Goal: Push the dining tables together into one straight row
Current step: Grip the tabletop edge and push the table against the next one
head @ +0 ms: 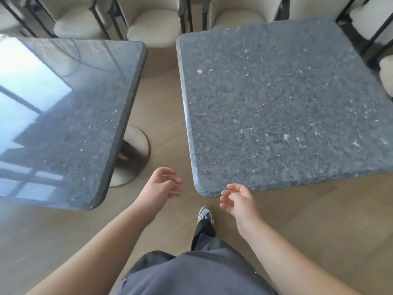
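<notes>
We stood at the floor gap between the glossy dark speckled stone table (70, 116) and its matte twin (282, 107), not yet joined, our left hand (163, 184) and right hand (238, 201) loosely curled, holding nothing, near their front corners; no readable writing showed.

Both dining tables are dark blue-grey stone flecked with white: the right table (276, 107) looks matte and speckled, while the left table (70, 116) mirrors pale blue window light. Behind the right table stand cream chairs (153, 28) on black frames. The floor (163, 103) between the 2 tables is tan.
</notes>
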The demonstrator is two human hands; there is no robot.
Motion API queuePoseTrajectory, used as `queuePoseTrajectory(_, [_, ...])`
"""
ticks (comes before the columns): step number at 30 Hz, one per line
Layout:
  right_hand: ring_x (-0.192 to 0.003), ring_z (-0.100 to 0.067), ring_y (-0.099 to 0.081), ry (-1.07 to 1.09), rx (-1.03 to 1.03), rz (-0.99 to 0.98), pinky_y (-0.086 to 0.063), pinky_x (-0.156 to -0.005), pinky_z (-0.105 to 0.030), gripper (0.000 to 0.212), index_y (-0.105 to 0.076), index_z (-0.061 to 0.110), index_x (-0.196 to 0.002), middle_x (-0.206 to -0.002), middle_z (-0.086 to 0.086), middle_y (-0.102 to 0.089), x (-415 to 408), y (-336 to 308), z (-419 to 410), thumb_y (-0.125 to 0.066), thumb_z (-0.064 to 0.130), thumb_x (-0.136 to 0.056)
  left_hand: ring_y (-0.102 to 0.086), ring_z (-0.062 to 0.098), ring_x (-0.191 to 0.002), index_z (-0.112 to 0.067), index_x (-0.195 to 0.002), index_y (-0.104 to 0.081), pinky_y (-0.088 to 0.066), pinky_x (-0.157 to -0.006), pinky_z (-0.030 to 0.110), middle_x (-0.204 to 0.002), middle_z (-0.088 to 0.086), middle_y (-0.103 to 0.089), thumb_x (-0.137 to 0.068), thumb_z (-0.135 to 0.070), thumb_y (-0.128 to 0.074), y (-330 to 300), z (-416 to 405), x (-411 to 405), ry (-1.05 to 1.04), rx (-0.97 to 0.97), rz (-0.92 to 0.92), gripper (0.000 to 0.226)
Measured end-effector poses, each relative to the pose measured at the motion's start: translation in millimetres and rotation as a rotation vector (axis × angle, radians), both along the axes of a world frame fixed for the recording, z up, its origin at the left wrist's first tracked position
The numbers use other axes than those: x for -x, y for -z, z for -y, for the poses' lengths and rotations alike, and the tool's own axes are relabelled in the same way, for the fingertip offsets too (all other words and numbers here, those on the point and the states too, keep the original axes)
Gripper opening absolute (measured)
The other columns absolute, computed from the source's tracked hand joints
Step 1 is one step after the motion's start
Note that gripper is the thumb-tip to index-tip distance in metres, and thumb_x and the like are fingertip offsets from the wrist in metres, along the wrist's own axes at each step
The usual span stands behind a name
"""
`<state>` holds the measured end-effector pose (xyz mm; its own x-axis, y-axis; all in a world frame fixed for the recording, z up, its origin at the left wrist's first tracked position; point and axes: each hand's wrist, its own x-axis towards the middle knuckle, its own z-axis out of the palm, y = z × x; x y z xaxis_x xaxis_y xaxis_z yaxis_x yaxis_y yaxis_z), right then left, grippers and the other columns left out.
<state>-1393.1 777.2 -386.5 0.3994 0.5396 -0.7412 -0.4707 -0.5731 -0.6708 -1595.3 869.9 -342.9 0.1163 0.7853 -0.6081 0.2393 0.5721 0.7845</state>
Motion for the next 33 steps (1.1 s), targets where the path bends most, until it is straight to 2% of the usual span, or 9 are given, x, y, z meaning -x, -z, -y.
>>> queuePoseTrajectory(6, [-0.077,-0.022,-0.064,0.076,0.239,-0.155,-0.058,-0.071,-0.035,0.023,-0.059,0.006,-0.105,-0.089,-0.011,-0.066,-1,52,-7,-0.04,-0.004,-0.095,-0.069,0.025,-0.086,-0.01,-0.112,-0.054,-0.058,-0.077,0.041,-0.104,0.012,-0.067,-0.098,-0.001,-0.049,81,-21,-18,-0.029,0.404,-0.028,0.016])
queuePoseTrajectory(10, [-0.088,-0.027,-0.064,0.16,0.336,-0.361,-0.055,-0.077,-0.04,0.016,-0.056,0.005,-0.113,-0.097,-0.014,-0.065,2,80,-6,-0.047,0.014,-0.102,-0.059,0.024,-0.08,-0.012,-0.099,-0.06,-0.054,-0.071,0.034,-0.09,0.009,-0.057,-0.1,-0.008,-0.055,123,-24,-22,0.014,0.589,-0.031,0.007])
queuePoseTrajectory(13, [-0.106,-0.03,-0.062,0.255,0.247,-0.518,-0.052,-0.091,-0.043,0.033,-0.056,0.008,-0.114,-0.114,-0.017,-0.063,9,101,-10,-0.055,0.038,-0.101,-0.051,0.02,-0.068,-0.012,-0.087,-0.059,-0.047,-0.065,0.029,-0.08,0.006,-0.051,-0.098,-0.006,-0.06,143,-28,-25,0.055,0.632,0.013,0.013])
queuePoseTrajectory(17, [-0.125,-0.027,-0.059,0.539,0.012,-0.597,-0.04,-0.113,-0.042,0.052,-0.056,0.009,-0.135,-0.133,-0.014,-0.063,34,119,-28,-0.053,0.046,-0.099,-0.072,0.011,-0.079,-0.016,-0.099,-0.061,-0.054,-0.065,0.022,-0.088,-0.004,-0.077,-0.099,-0.017,-0.064,154,-35,-38,0.176,0.684,0.171,0.003])
queuePoseTrajectory(19, [-0.123,-0.027,-0.061,0.698,-0.041,-0.598,-0.04,-0.113,-0.04,0.053,-0.056,0.008,-0.135,-0.131,-0.013,-0.066,45,124,-37,-0.054,0.046,-0.099,-0.068,0.01,-0.102,-0.016,-0.113,-0.062,-0.051,-0.08,0.024,-0.111,-0.003,-0.074,-0.099,-0.023,-0.063,161,-41,-43,0.208,0.681,0.232,0.015])
queuePoseTrajectory(22, [-0.112,-0.024,-0.067,0.77,-0.028,-0.598,-0.049,-0.1,-0.036,0.053,-0.059,0.006,-0.13,-0.113,-0.013,-0.075,53,127,-46,-0.055,0.048,-0.098,-0.066,0.027,-0.116,0.0,-0.13,-0.057,-0.05,-0.099,0.036,-0.126,0.015,-0.07,-0.099,-0.018,-0.062,168,-46,-54,0.135,0.693,0.314,0.036])
queuePoseTrajectory(24, [-0.104,-0.023,-0.069,0.765,0.007,-0.604,-0.052,-0.088,-0.035,0.052,-0.063,0.008,-0.122,-0.103,-0.012,-0.077,51,128,-48,-0.058,0.053,-0.094,-0.067,0.034,-0.114,0.005,-0.133,-0.054,-0.053,-0.096,0.04,-0.127,0.021,-0.067,-0.098,-0.011,-0.062,171,-41,-61,0.038,0.71,0.342,0.039])
queuePoseTrajectory(28, [-0.106,-0.024,-0.066,0.69,0.07,-0.571,-0.044,-0.109,-0.039,0.048,-0.063,0.01,-0.118,-0.117,-0.012,-0.071,45,130,-46,-0.06,0.052,-0.094,-0.072,0.028,-0.099,0.004,-0.129,-0.057,-0.058,-0.078,0.036,-0.122,0.019,-0.069,-0.098,-0.006,-0.061,170,-36,-69,-0.031,0.714,0.332,0.033])
queuePoseTrajectory(33, [-0.102,-0.027,-0.069,0.616,0.075,-0.556,-0.052,-0.099,-0.04,0.037,-0.059,0.004,-0.115,-0.11,-0.015,-0.07,34,131,-44,-0.059,0.037,-0.099,-0.07,0.022,-0.09,-0.004,-0.106,-0.063,-0.057,-0.074,0.033,-0.107,0.011,-0.071,-0.099,-0.006,-0.06,164,-42,-71,-0.007,0.753,0.281,0.008])
